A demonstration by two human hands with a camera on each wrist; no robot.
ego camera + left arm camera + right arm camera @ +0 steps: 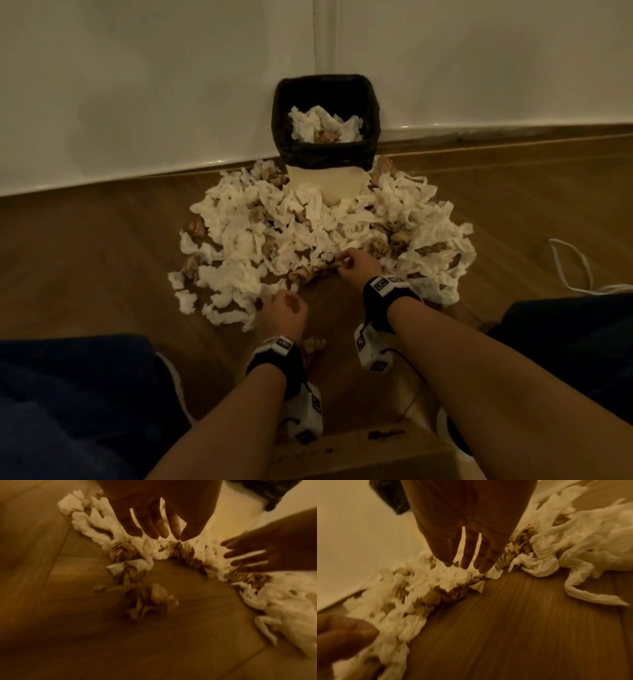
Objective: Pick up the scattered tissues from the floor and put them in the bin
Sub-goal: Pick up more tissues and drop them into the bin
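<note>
head: tissues (308,236) heaped on floor (85,240) around bin (325,150) at far wall; some already in bin. Crumpled, no long axis.
left wrist: left hand (154,520) fingers straight, empty, over pile edge.
right wrist: right hand (467,545) fingers straight, empty.
handling: likely light, soft; scoop bunches from near edge.

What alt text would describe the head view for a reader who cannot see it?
Two bare hands, left hand and right hand, reach into a pile of crumpled tissues on a wooden floor. Behind stands a black-lined bin, partly filled with tissues.
</note>
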